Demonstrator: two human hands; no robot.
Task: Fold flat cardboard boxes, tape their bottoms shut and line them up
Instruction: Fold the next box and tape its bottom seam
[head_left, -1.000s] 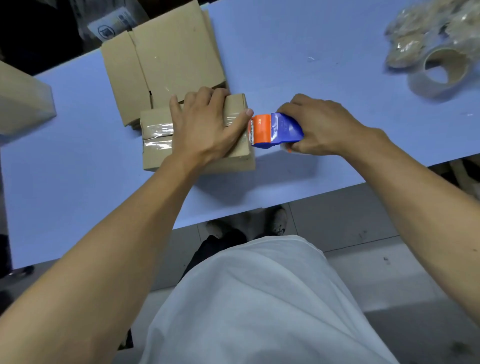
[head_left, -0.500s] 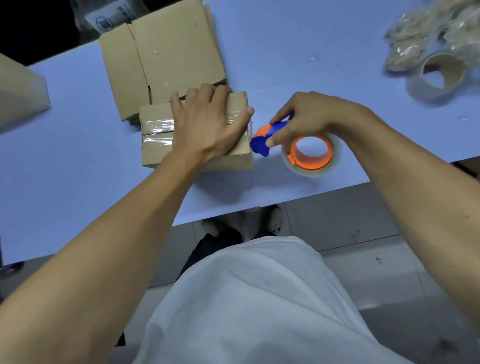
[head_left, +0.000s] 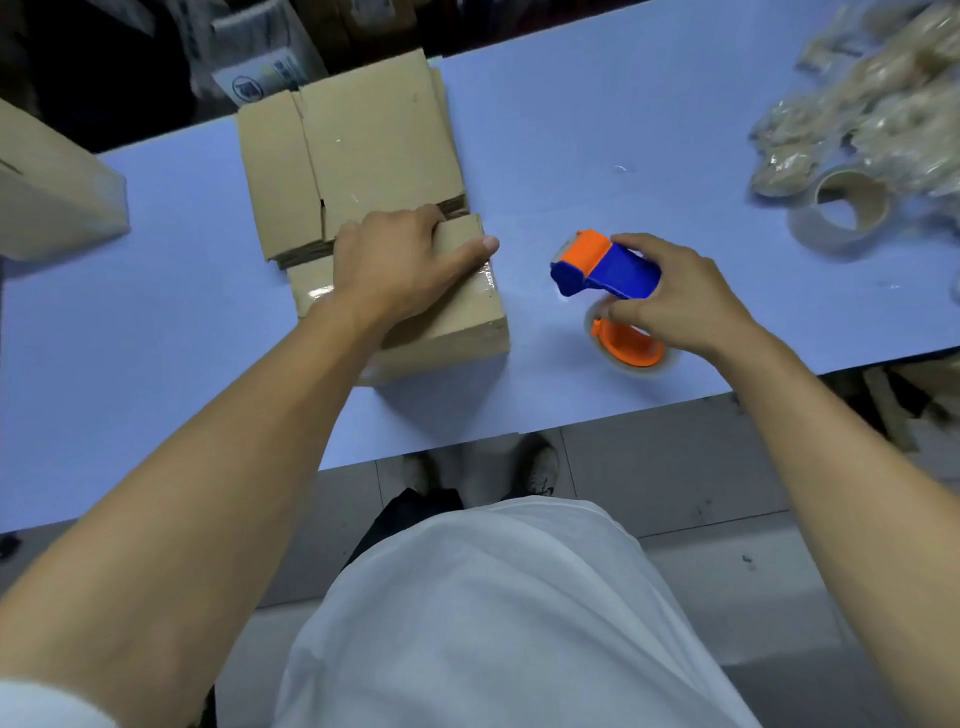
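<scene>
A small folded cardboard box (head_left: 457, 327) stands on the blue table (head_left: 156, 332), a strip of clear tape across its top. My left hand (head_left: 400, 265) lies on top of it, fingers over the far edge and thumb along the right side. To its right, my right hand (head_left: 675, 296) grips a blue and orange tape dispenser (head_left: 605, 270), whose tape roll (head_left: 631, 353) touches the table near the front edge. A gap separates dispenser and box.
A stack of flat cardboard boxes (head_left: 353, 150) lies just behind the folded box. Another folded box (head_left: 47, 192) stands at the far left. At the far right sit a nearly used tape roll (head_left: 841, 213) and a heap of crumpled tape (head_left: 883, 104).
My right hand has pulled the tape dispenser away from the box's right end, to the right, and turned it. My left hand has stayed on the box.
</scene>
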